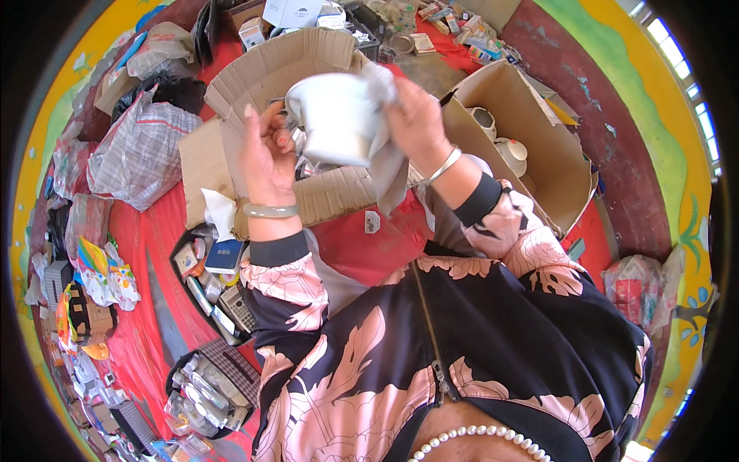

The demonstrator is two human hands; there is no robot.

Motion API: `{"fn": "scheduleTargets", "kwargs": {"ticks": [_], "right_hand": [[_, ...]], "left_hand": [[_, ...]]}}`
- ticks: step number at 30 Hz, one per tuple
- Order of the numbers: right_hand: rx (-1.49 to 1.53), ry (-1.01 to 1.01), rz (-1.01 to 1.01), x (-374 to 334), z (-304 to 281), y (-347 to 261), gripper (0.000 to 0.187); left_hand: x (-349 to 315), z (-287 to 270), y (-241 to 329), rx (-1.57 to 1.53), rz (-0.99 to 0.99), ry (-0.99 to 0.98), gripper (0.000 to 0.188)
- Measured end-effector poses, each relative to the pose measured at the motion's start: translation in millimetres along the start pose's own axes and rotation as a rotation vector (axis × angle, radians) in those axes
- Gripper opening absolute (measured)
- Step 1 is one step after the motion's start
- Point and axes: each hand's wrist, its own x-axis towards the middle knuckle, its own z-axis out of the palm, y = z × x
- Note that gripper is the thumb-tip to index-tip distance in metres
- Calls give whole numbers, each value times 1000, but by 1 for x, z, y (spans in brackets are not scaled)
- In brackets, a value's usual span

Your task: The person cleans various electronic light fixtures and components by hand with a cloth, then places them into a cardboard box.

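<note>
A white ceramic cup (pixel 335 115), slightly blurred, is held up over an open cardboard box (pixel 339 192). My right hand (pixel 418 123) grips the cup's right side through a grey cloth (pixel 390 173), which hangs down below it. On the other side, my left hand (pixel 269 150) is beside the cup, thumb apart and fingers loosely bent. Whether those fingertips touch the cup is hard to make out. Part of the box's contents is hidden behind the cup and my hands.
Another open cardboard box (pixel 558 154) at the right contains white cups (pixel 511 154). To the left are a checked plastic bag (pixel 142 150), a black tray of small items with a calculator (pixel 237 308), and a basket of clear packages (pixel 204 396). Red sheeting (pixel 150 262) covers the floor.
</note>
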Motion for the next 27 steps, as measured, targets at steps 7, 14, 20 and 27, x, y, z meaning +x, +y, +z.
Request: {"fn": "scheduleTargets", "kwargs": {"ticks": [7,14,20,27], "right_hand": [[1105,210,894,22,-20,34,16],[1354,121,1041,33,23,74,18],[1396,-7,1097,67,48,46,27],[1389,-163,1096,45,73,65,22]], "left_hand": [[-2,-7,17,170,498,82,25],[-89,108,41,558,1038,-566,14],[-106,135,34,347,1115,-820,11],[-85,121,32,279,1092,-832,8]]}}
